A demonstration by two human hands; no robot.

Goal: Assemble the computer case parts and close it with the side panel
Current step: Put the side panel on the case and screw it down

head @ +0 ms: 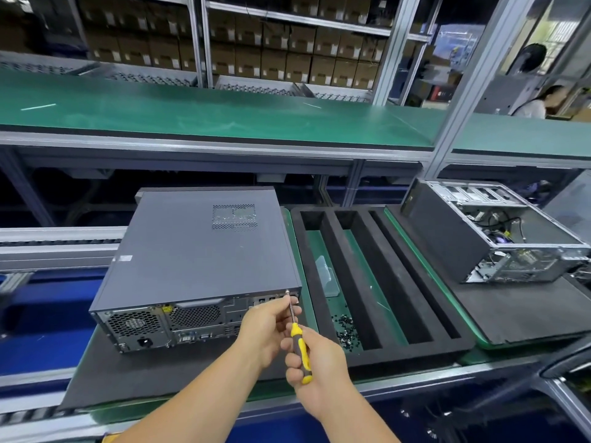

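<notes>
A grey computer case (192, 251) lies flat on a dark mat, its side panel on top and its rear ports facing me. My right hand (315, 362) grips the yellow-and-black handle of a screwdriver (299, 342). The tip of its shaft meets a screw (287, 292) at the rear top right corner of the case. My left hand (267, 327) pinches the shaft just below the tip.
A black foam tray (367, 282) with long slots lies to the right; one slot holds a pile of small black screws (345, 330) and a clear plastic piece (327, 278). Farther right an open case (492, 231) shows cables. A green shelf (224, 113) runs behind.
</notes>
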